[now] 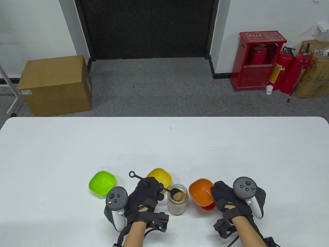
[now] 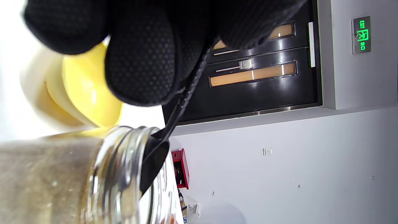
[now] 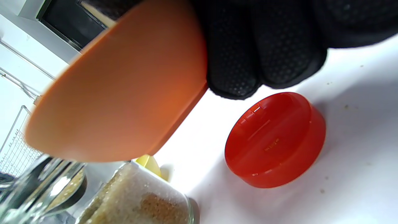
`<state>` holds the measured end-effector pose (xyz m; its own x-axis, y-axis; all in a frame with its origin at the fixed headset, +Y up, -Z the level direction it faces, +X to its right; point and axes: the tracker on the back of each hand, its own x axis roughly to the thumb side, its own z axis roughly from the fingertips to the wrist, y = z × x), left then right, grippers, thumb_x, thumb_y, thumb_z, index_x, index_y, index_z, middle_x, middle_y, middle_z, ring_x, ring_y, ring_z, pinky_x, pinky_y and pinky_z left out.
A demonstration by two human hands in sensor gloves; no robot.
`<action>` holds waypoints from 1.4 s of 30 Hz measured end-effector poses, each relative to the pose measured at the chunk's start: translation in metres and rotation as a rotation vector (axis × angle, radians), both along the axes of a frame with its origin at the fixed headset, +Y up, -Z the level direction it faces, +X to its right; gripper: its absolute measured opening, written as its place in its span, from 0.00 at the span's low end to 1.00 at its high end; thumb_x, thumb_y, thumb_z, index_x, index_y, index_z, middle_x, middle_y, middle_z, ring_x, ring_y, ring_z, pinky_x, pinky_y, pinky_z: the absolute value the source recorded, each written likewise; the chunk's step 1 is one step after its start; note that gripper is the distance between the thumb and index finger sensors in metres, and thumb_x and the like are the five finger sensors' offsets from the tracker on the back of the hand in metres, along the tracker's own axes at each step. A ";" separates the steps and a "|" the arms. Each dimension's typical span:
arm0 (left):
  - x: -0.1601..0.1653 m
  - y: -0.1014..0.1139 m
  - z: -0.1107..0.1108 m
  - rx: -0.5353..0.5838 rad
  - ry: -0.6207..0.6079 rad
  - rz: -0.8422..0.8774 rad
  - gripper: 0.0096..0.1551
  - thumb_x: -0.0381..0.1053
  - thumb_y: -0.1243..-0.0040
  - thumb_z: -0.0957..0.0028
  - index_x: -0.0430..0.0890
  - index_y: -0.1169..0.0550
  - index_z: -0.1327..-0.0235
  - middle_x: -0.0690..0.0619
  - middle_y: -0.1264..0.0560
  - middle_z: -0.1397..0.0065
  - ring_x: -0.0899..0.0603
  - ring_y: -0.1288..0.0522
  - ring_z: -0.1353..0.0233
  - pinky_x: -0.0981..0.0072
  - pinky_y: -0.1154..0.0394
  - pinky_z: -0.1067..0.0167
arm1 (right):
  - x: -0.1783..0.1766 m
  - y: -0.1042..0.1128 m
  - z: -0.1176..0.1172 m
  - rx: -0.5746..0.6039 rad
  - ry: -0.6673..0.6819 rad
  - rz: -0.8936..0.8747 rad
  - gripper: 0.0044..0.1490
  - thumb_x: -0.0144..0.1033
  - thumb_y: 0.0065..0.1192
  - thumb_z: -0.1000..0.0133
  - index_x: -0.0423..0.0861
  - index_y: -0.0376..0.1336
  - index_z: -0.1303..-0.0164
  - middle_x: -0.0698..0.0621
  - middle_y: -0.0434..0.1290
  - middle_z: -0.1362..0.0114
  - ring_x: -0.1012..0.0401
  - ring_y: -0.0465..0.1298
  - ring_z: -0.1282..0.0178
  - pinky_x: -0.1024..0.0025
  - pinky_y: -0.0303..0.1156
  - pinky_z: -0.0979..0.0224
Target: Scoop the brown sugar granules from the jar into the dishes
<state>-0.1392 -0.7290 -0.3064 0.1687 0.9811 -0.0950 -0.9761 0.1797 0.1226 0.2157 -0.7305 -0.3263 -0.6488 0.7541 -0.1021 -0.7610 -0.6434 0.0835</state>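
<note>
Table view: gloved left hand (image 1: 146, 195) pinches a slim black scoop (image 1: 164, 189), its sugar-filled bowl inside the clear glass jar (image 1: 177, 202); right hand (image 1: 226, 199) grips the smooth orange dish (image 1: 200, 192), lifted over a red lid (image 3: 275, 140). Beyond sit rounded yellow dish (image 1: 160, 176) and green dish (image 1: 102, 182).

Upright glass jar (image 1: 177, 202) of brown sugar, lidless, black spoon (image 1: 175, 192) heaped at its mouth. Green dish (image 1: 101, 182) at ten o'clock, yellow dish (image 1: 160, 177) at eleven, orange dish (image 1: 201, 193) at three, lifted off the table.
</note>
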 end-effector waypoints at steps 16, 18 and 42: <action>0.001 0.013 0.002 0.022 -0.008 -0.026 0.27 0.56 0.39 0.40 0.40 0.27 0.36 0.48 0.15 0.42 0.48 0.10 0.54 0.53 0.17 0.55 | 0.005 0.008 0.003 0.018 -0.008 -0.048 0.30 0.38 0.60 0.38 0.30 0.65 0.35 0.36 0.82 0.52 0.41 0.78 0.59 0.42 0.76 0.61; 0.000 0.017 0.001 0.034 -0.002 -0.017 0.28 0.56 0.40 0.39 0.40 0.28 0.36 0.49 0.15 0.42 0.49 0.10 0.54 0.54 0.17 0.55 | 0.006 0.009 0.003 0.023 -0.009 -0.054 0.30 0.38 0.60 0.38 0.30 0.65 0.34 0.36 0.82 0.52 0.41 0.78 0.59 0.42 0.76 0.61; 0.056 0.029 -0.022 0.205 -0.176 -0.054 0.27 0.54 0.35 0.42 0.43 0.27 0.34 0.50 0.16 0.40 0.48 0.11 0.53 0.53 0.17 0.55 | 0.006 0.008 0.004 0.032 0.004 -0.071 0.32 0.40 0.60 0.38 0.30 0.65 0.34 0.35 0.83 0.53 0.42 0.78 0.60 0.43 0.76 0.62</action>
